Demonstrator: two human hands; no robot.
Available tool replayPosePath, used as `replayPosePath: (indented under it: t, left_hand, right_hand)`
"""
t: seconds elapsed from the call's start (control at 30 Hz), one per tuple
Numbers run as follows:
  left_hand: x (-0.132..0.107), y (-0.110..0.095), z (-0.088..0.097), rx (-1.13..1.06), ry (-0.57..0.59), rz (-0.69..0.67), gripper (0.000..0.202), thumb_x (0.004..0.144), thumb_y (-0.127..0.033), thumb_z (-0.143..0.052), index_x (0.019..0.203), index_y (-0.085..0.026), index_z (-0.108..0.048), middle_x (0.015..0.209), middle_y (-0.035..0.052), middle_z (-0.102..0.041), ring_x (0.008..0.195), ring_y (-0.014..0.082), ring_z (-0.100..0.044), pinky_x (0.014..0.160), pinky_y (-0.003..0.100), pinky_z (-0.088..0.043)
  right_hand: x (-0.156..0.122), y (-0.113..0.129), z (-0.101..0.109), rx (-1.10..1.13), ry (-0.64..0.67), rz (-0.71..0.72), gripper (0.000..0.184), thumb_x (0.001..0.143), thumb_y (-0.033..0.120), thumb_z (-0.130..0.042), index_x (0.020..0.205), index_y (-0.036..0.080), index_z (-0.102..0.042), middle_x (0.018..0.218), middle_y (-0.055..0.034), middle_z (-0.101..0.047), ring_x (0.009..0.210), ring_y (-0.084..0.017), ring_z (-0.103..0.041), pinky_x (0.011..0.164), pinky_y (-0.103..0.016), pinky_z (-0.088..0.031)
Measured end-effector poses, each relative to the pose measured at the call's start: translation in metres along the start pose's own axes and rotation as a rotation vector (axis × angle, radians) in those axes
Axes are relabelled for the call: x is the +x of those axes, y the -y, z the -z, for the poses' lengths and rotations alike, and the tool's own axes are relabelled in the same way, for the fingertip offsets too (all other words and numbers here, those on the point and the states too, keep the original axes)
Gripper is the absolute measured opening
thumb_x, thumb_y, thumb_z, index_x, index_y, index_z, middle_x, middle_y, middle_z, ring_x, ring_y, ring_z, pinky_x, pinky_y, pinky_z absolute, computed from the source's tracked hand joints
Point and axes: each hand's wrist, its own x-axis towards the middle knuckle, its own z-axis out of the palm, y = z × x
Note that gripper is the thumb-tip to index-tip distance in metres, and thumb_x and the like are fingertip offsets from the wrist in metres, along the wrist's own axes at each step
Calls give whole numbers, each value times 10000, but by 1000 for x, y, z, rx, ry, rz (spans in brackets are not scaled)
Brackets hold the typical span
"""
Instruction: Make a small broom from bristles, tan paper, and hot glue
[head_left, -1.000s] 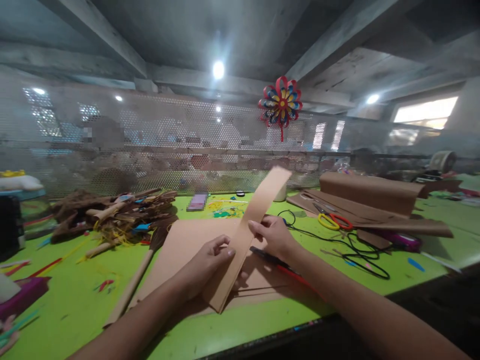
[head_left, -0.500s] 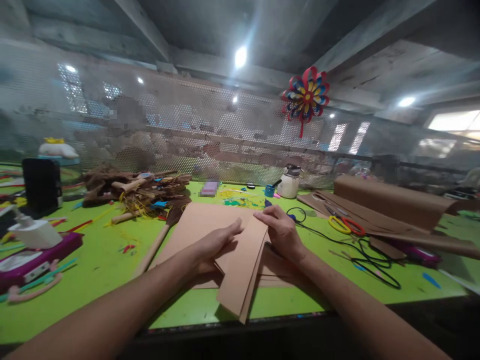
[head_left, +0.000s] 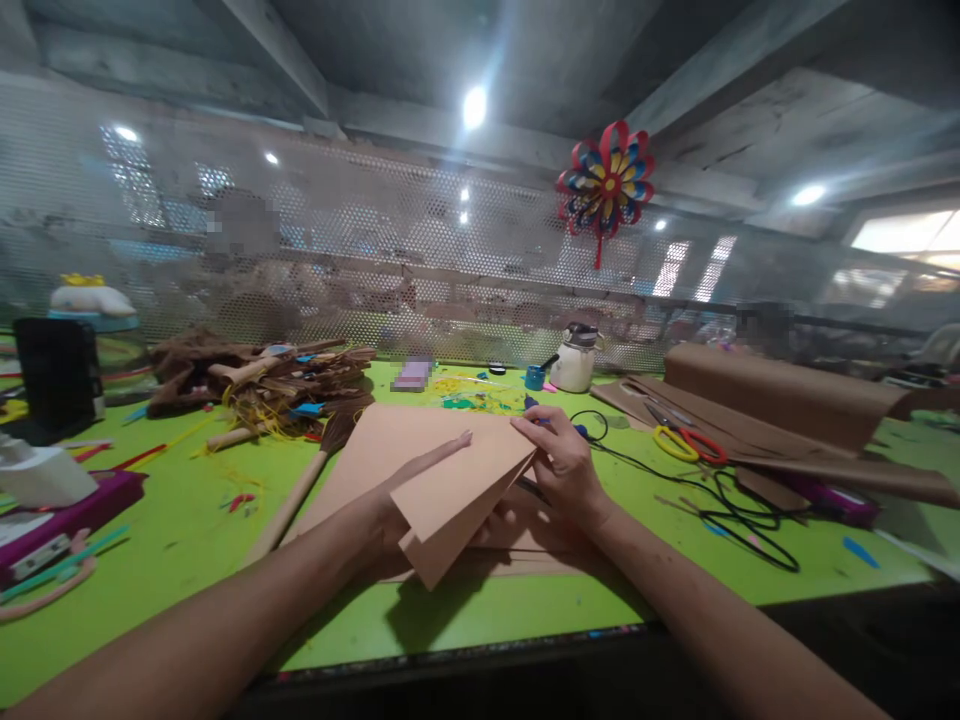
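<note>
Both my hands hold a folded strip of tan cardboard (head_left: 457,490) just above a larger tan cardboard sheet (head_left: 382,440) on the green table. My left hand (head_left: 409,500) grips the strip from the left, fingers stretched along its upper face and thumb hidden beneath. My right hand (head_left: 562,465) pinches the strip's far right corner. The strip is doubled over, its fold pointing toward me.
Yellow and red scissors (head_left: 679,440) lie on brown paper rolls (head_left: 780,395) at the right, beside a black cable (head_left: 720,500). A pile of brown sticks and scraps (head_left: 255,385) sits at the left. A white glue bottle (head_left: 574,365), wooden stick (head_left: 289,500), pink tool (head_left: 60,515) and mesh screen (head_left: 337,260) surround them.
The long cardboard strip, first standing up straight, was folded over onto itself. It now sits shorter and doubled between my hands, turned more to the left.
</note>
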Motion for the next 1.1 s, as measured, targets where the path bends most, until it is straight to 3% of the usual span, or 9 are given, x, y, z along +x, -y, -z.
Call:
replayPosePath:
  t: [0.13,0.33,0.47,0.63,0.83,1.0,1.1]
  left_hand:
    - [-11,-5,-10,-63,-7,107,440,761,-459,-553,988,-91,-632,807,122,-702,701,242,-639,740,412,-503]
    - [-3,1,-7,45,97,19,410,715,-185,-583,1119,-121,-565,822,108,-696,584,178,-606,623,332,-491]
    - [-3,3,-9,88,102,-21,369,745,-189,-602,1111,-154,-568,817,89,-682,554,139,-562,552,273,-466]
    - [-3,3,-8,149,104,12,216,777,-215,-592,984,-154,-590,704,52,-637,563,152,-575,472,234,-420]
    - [0,7,-2,141,171,39,274,789,-250,-588,1037,-140,-546,832,126,-683,716,254,-679,669,380,-507]
    - [-1,4,-8,91,109,24,450,739,-148,-620,1165,-172,-478,831,81,-666,675,199,-643,598,315,-489]
    - [-2,4,-11,80,110,1,403,741,-161,-624,1128,-165,-512,793,59,-651,579,149,-581,598,318,-484]
  right_hand:
    - [-3,-1,2,-103,78,75,430,848,121,-491,1264,208,-550,1205,-144,-505,944,-227,-580,813,-374,-522]
    - [-5,-6,2,-111,47,67,458,864,116,-459,1298,246,-524,1172,-124,-528,1005,-232,-582,828,-361,-523]
    - [-3,-5,1,-88,38,-40,482,810,72,-488,1259,233,-563,1245,-133,-478,1060,-247,-559,870,-385,-507]
    - [-2,-9,-1,30,56,-157,472,791,51,-473,1204,236,-603,1137,-98,-557,1045,-222,-559,923,-395,-470]
    - [-3,-7,3,19,77,-68,474,830,72,-449,1254,248,-568,1158,-99,-541,1065,-225,-552,916,-374,-468]
    - [-5,-3,5,-111,148,7,435,873,123,-416,1277,219,-546,1210,-128,-516,1048,-253,-563,872,-374,-491]
    - [-6,-2,4,-135,136,23,444,866,136,-438,1295,215,-522,1217,-132,-519,1066,-264,-555,873,-377,-494]
